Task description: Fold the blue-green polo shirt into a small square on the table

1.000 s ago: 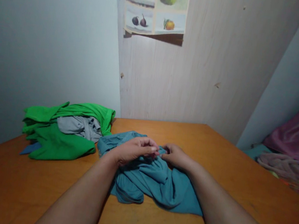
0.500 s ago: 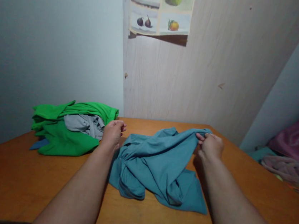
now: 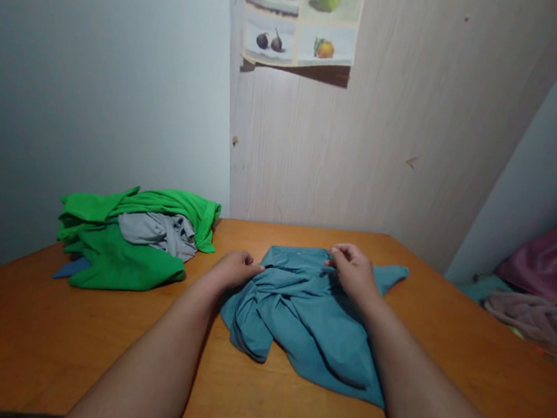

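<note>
A crumpled teal shirt (image 3: pixel 303 326) lies on the wooden table in front of me, its upper edge spread toward the far side. At the upper left of the cloth, my left hand (image 3: pixel 237 270) is closed, with thumb and fingers pinching the edge. My right hand (image 3: pixel 353 269) is over the upper right of the shirt, its fingers bent together at the top edge; the exact grip there is partly hidden. One corner of the cloth sticks out to the right beyond that hand. Loose folds gather below both hands.
Left of the shirt is a heap of green clothing (image 3: pixel 126 262) with a grey printed garment (image 3: pixel 155 232) among it. The wooden table (image 3: pixel 246 400) ends at a wall with a fruit picture (image 3: pixel 300 20). Pink fabric (image 3: pixel 549 260) lies at the far right.
My right hand has let go of the raised right corner, which now lies on the table, and moved left to the top edge. My left hand has moved right onto the shirt.
</note>
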`<action>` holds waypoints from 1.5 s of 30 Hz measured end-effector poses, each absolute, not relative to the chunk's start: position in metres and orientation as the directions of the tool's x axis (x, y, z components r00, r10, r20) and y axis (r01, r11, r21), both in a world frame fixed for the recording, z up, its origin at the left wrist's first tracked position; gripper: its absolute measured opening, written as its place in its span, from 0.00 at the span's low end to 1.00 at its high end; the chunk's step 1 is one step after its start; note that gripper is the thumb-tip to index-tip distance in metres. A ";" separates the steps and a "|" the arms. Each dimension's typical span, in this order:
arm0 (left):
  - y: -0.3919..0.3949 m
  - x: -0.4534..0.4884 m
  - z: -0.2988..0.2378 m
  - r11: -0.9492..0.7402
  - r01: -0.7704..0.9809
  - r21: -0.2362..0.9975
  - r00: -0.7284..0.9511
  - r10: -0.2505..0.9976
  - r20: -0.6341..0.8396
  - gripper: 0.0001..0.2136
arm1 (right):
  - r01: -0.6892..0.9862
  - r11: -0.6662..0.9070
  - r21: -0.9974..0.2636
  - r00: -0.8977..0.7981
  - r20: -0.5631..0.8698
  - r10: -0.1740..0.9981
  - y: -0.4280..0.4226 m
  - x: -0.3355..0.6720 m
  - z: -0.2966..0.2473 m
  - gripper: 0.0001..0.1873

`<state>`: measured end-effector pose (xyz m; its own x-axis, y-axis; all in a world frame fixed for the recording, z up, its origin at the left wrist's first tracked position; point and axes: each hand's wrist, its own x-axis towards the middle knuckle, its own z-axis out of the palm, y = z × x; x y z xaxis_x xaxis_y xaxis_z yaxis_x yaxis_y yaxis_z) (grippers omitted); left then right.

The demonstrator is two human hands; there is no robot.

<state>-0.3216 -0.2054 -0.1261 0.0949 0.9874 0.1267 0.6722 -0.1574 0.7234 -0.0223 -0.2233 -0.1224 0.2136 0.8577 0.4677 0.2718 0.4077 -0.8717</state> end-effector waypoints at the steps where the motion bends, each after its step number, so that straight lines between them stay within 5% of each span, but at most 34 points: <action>1: -0.206 -0.320 -0.128 -0.179 0.692 0.699 0.147 0.983 0.107 0.13 | 0.325 0.418 -0.848 0.104 0.472 0.876 -0.225 -0.029 -0.126 0.16; 7: -0.212 -0.304 -0.129 -0.201 0.667 0.718 0.241 0.969 0.047 0.06 | 0.527 0.422 -0.738 -0.173 0.393 0.903 -0.231 -0.047 -0.141 0.17; 16: -0.236 -0.276 -0.110 -0.550 0.354 0.756 0.437 0.812 0.386 0.06 | 0.221 0.295 -0.929 -0.169 0.262 0.950 -0.246 -0.056 -0.128 0.40; 24: -0.242 -0.271 -0.111 -0.638 0.305 0.707 0.570 0.717 0.400 0.09 | 0.095 0.169 -0.981 -0.184 0.150 0.971 -0.249 -0.060 -0.123 0.21; 35: -0.237 -0.293 -0.101 -0.423 0.543 0.725 0.314 0.903 0.292 0.10 | -0.336 0.294 -0.895 0.356 0.168 0.919 -0.226 -0.023 -0.110 0.09; 39: -0.231 -0.304 -0.099 -0.344 0.516 0.784 0.274 0.934 0.230 0.07 | -0.356 0.343 -0.870 0.426 0.175 0.887 -0.224 -0.016 -0.107 0.11; 45: -0.224 -0.315 -0.092 -0.299 0.416 0.859 -0.054 0.935 0.352 0.03 | -0.385 0.385 -0.839 0.469 0.181 0.864 -0.224 -0.011 -0.103 0.10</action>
